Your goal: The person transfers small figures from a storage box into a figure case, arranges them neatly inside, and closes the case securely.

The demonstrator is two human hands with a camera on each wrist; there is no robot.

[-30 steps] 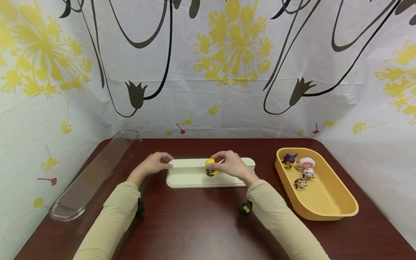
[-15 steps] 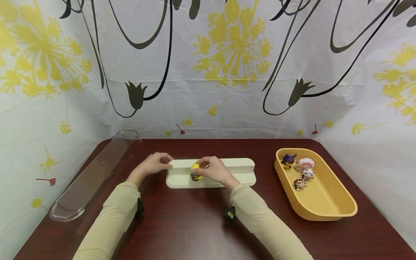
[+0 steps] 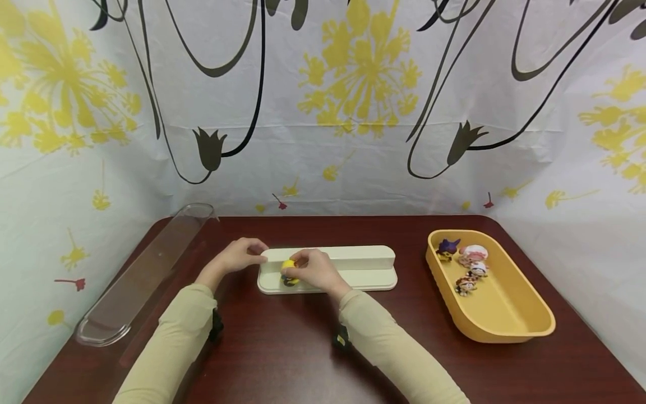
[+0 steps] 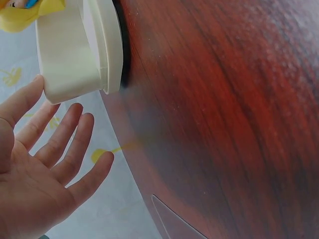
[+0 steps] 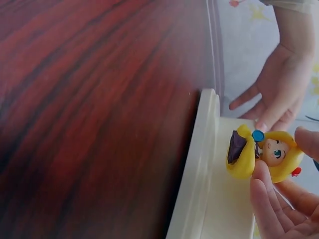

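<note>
My right hand (image 3: pixel 317 270) pinches a small figurine (image 5: pixel 276 152) with long yellow hair, a dark skirt and a red hair ornament. The figurine is over the left part of a cream stepped display base (image 3: pixel 363 275); whether it touches the step cannot be seen. At the base's left end is my left hand (image 3: pixel 241 255). In the left wrist view, its fairly straight fingers (image 4: pixel 70 149) are spread, with the thumb tip against the base's end and another fingertip partly behind it. The figurine's yellow hair (image 4: pixel 22 20) shows at that view's top corner.
A yellow tray (image 3: pixel 504 303) on the right holds several small figurines (image 3: pixel 474 255) at its far left. Along the left table edge lies a long clear plastic cover (image 3: pixel 146 275). A patterned cloth (image 3: pixel 323 168) hangs behind the dark red wooden table (image 3: pixel 282 348).
My right hand has carried the yellow-haired figurine leftward along the base, from about the middle to near the left end. The left hand has stayed at the base's left end.
</note>
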